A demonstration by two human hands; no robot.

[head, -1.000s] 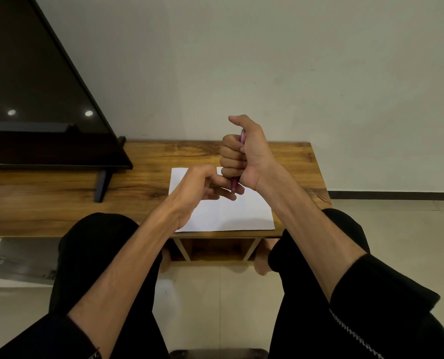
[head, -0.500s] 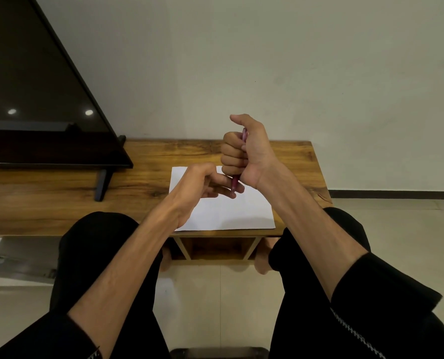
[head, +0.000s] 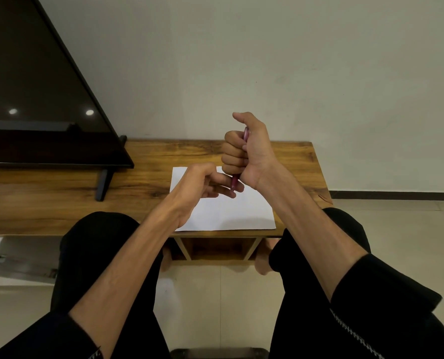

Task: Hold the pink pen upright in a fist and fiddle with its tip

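In the head view, a pink pen (head: 244, 141) is held upright in the right hand (head: 246, 151), whose four fingers are curled tightly round the barrel in a fist while the thumb is raised above it. The upper end of the pen is seen beside the base of the thumb, and its lower end protrudes below the fist. That lower end is met by the left hand (head: 202, 185), whose fingers are bent inward so that the tip is pinched or touched by the fingertips (head: 232, 194); whether a cap is gripped there or only the point is touched cannot be told. Both hands are raised above a white sheet of paper (head: 231, 216), which lies flat near the front edge of a wooden table (head: 148, 161). A dark television (head: 34, 99) stands on the table's left part, well apart from the sheet.

The step in hand is judged to be the readying of the pen, at its lower end, over the paper; no mark is seen on the sheet. For the next move, a firm hold by the right fist would be needed while the lower end is pulled or turned by the left fingers, and the fist grip would then have to be changed to a writing hold.
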